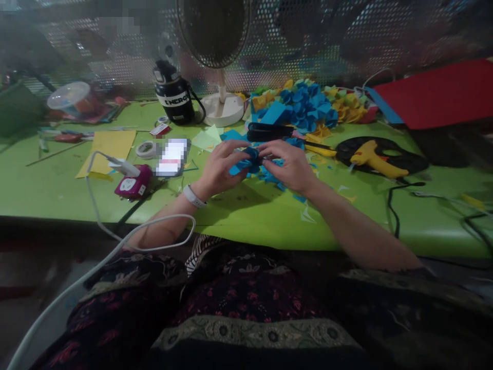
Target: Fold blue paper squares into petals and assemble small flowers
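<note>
A small blue paper flower (251, 154) is held between both hands above the green table. My left hand (219, 167), with a pale band on its wrist, pinches it from the left. From the right, the fingertips of my right hand (290, 164) close on its other side. The fingers partly cover the flower, so its full shape is hidden. Blue paper scraps (271, 176) lie under and around the hands. Just behind them is a black-handled tool (269, 132), perhaps scissors, and a yellow-handled cutter (319, 148) rests to the right.
A yellow glue gun (379, 160) lies on a black palette at right. Behind are heaped blue paper flowers (308, 105), a fan (223, 108) and a black bottle (175, 100). At left are a phone (172, 158), tape roll (146, 149), purple adapter (133, 182) and white cable (96, 213).
</note>
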Available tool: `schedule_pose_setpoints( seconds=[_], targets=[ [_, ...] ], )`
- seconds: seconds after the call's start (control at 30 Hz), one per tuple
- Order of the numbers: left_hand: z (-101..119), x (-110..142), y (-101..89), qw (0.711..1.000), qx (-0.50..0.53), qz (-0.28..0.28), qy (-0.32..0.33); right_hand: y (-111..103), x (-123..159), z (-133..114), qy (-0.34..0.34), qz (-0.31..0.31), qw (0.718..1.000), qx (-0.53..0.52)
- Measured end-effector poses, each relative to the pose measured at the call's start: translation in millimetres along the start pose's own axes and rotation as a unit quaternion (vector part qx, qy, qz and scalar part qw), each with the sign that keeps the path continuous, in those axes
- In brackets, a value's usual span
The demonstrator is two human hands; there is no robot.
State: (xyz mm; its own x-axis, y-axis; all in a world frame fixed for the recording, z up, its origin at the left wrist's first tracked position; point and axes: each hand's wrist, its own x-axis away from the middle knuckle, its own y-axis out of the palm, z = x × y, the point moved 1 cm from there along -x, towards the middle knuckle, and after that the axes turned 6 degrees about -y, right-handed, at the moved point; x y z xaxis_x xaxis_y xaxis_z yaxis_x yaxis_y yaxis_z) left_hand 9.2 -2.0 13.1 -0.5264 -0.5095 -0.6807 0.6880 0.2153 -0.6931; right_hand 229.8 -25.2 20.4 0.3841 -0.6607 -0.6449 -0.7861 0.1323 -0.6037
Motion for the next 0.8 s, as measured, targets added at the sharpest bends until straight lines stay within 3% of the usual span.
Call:
schedule_pose_setpoints(
  seconds=[0.4,0.63,0.8],
  targets=[
    [-2.5,-0.7,0.5,0.998,0.05,-0.015,-0.03,4.0,-0.9,0.9,0.041,-0.04,0.997,-0.052],
    [-0.6,3.8,7.4,0.996,0.072,-0.011,-0.046,5.4,1.5,-0.1,0.015,-0.046,0.999,-0.016],
    [-2.6,4.5,8.9,0.998,0.048,-0.03,-0.013,5.6,2.8,-0.2,-0.005,-0.054,0.998,-0.015]
  ],
)
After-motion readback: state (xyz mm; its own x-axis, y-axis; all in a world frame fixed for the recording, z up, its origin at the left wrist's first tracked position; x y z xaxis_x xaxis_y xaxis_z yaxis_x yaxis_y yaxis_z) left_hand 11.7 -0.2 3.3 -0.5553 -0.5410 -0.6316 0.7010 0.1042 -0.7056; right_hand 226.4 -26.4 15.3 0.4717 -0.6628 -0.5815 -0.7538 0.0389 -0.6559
